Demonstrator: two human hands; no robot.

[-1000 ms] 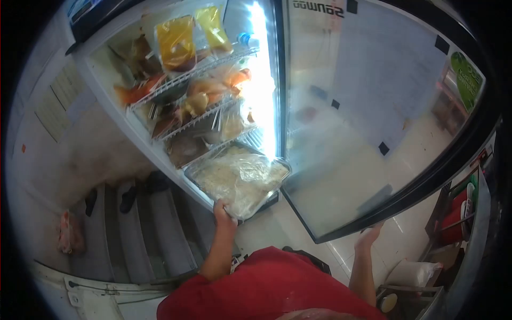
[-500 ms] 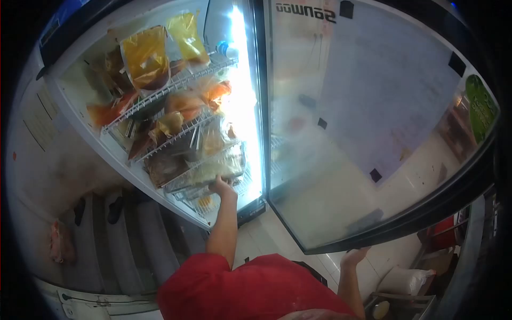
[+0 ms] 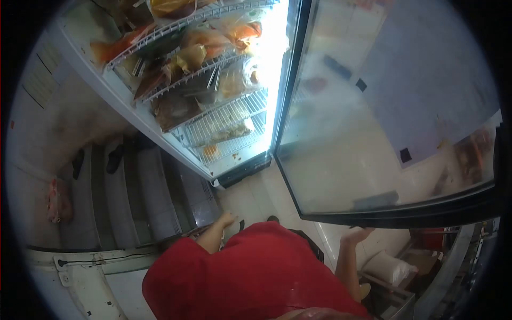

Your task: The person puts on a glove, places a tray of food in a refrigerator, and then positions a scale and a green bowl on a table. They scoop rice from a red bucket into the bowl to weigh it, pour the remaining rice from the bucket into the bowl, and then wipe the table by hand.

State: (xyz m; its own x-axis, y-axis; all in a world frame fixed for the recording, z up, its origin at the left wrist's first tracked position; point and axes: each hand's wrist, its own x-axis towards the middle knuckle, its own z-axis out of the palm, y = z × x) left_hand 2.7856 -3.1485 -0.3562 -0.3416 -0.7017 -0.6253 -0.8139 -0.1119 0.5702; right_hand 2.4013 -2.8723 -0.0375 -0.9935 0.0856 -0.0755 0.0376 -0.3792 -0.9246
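Note:
My left hand (image 3: 227, 219) is low in front of the refrigerator (image 3: 141, 125), beside my red-sleeved body and over the floor. Its fingers look loosely apart, with nothing visible in them. At the bottom edge of the glass refrigerator door (image 3: 341, 184), my right hand (image 3: 358, 234) grips the dark frame; part of its fingers is hidden there. The door stands wide open. Inside, a clear plastic-wrapped pack (image 3: 232, 133) lies low, seen partly through a white wire shelf (image 3: 226, 114). Several bagged items, including an orange-tinted bag (image 3: 246, 35), rest on the shelves above.
Dark steps (image 3: 146, 186) lie to the left, with dark footwear (image 3: 114, 159) on them and a reddish bag (image 3: 58, 202) beside. A white sack (image 3: 388, 268) sits by a rack at lower right. Pale floor tiles (image 3: 256, 197) run below the refrigerator.
My left hand has left the lower shelf and come back toward my body. The clear pack now lies lower inside. My right hand stays at the door's edge. The view has tilted down.

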